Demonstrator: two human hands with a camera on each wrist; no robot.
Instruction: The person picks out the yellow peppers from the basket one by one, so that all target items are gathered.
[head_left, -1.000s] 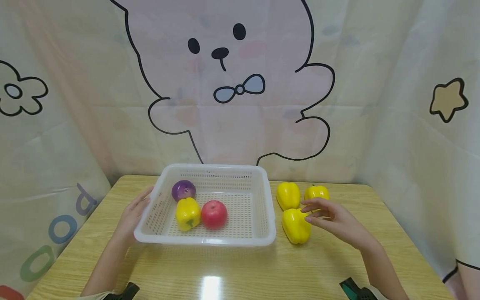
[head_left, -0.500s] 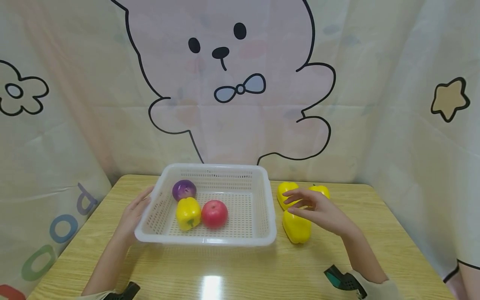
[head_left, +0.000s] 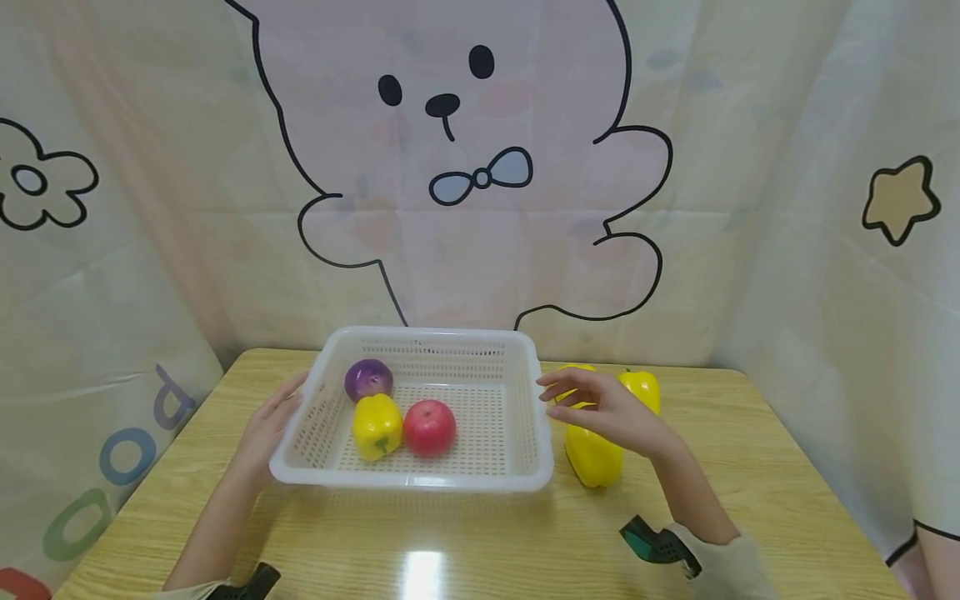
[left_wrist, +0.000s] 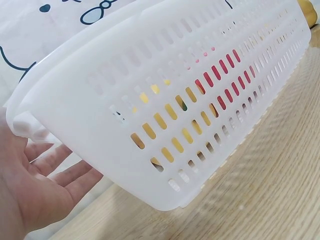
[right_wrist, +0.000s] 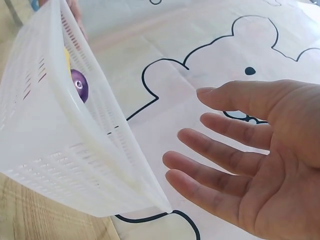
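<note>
A white plastic basket (head_left: 408, 482) holds a purple round fruit or vegetable (head_left: 368, 380), a yellow bell pepper (head_left: 377, 427) and a red apple-like fruit (head_left: 429, 429). My left hand (head_left: 264, 433) rests at the basket's left end; in the left wrist view its fingers (left_wrist: 75, 175) extend below the rim, loosely straight. My right hand (head_left: 607, 408), fingers spread and holding nothing, hovers by the basket's right rim. Beneath and around it are three more yellow peppers: one in front (head_left: 594, 458), one at right (head_left: 642, 390) and one at the back (head_left: 576, 367), mostly covered by the hand.
The wooden table (head_left: 337, 550) reaches back to a fabric curtain (head_left: 225, 275) printed with a bear. More curtain hangs at both sides. The basket stands near the table's back edge, the loose peppers just right of it.
My right hand has moved left from over the loose peppers to the basket's right rim, still holding nothing. My left hand, the basket and its contents have stayed put.
</note>
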